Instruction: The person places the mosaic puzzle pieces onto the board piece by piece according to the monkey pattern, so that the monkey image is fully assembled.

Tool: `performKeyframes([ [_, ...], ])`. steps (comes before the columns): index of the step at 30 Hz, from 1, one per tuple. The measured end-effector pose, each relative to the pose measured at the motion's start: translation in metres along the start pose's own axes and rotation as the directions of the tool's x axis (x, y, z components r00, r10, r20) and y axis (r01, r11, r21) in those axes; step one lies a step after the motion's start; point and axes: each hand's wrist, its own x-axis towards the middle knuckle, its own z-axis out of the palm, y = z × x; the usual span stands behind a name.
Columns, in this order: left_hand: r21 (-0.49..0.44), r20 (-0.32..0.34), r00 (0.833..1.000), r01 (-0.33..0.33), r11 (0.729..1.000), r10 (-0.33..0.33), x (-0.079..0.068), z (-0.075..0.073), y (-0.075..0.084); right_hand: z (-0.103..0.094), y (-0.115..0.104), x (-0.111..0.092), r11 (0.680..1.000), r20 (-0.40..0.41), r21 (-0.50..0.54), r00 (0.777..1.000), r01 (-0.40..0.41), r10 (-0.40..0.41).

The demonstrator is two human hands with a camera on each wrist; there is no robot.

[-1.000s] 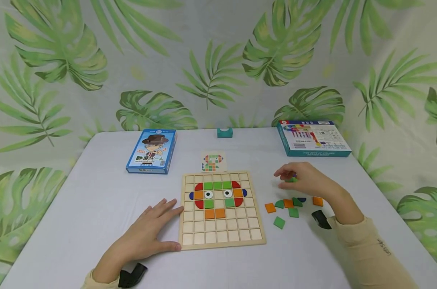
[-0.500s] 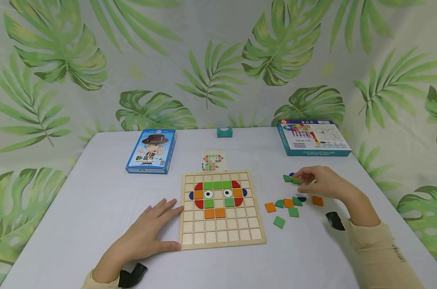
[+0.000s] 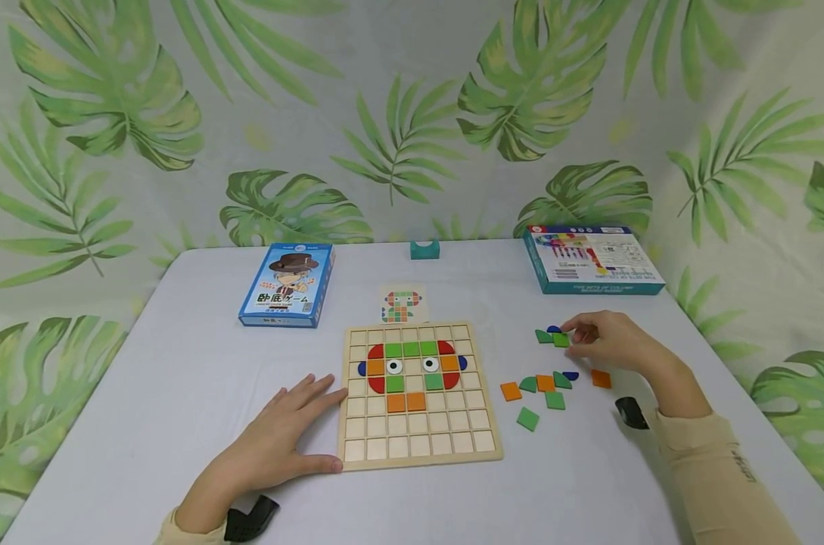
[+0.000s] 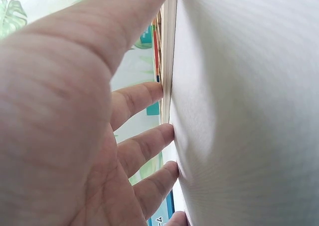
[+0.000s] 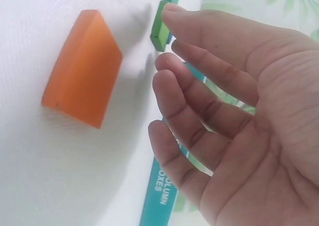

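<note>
My left hand (image 3: 282,431) lies at the left edge of the wooden grid board (image 3: 421,465), thumb and fingertips against its side. In the left wrist view, the spread fingers (image 4: 144,146) reach along that edge. Colored tiles on the board form a face in red, green, orange and blue with two eye tiles. My right hand (image 3: 612,341) is over the table right of the board, fingers loosely bent, fingertips right at a green square tile (image 3: 561,341). Beside that tile lie a green quarter-round tile (image 3: 543,336) and a blue half-round tile (image 3: 554,329).
Loose tiles lie right of the board, among them an orange square (image 3: 601,378) and a green square (image 3: 528,418). A pattern card (image 3: 403,304) is behind the board. Further back stand a blue game box (image 3: 285,288), a small teal piece (image 3: 424,250) and a teal-edged box (image 3: 594,261).
My right hand has moved right, uncovering the green quarter-round, blue half-round and green square tiles it covered before. My left hand has stayed at the board.
</note>
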Motion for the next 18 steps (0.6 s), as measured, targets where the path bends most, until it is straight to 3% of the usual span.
performKeyframes([
  [18, 0.0, 0.008, 1.0, 0.011, 1.0, -0.011, 0.0009, 0.0, 0.0004, 0.001, 0.0044, 0.0049, 1.0, -0.017, -0.005, 1.0, 0.007, -0.007],
])
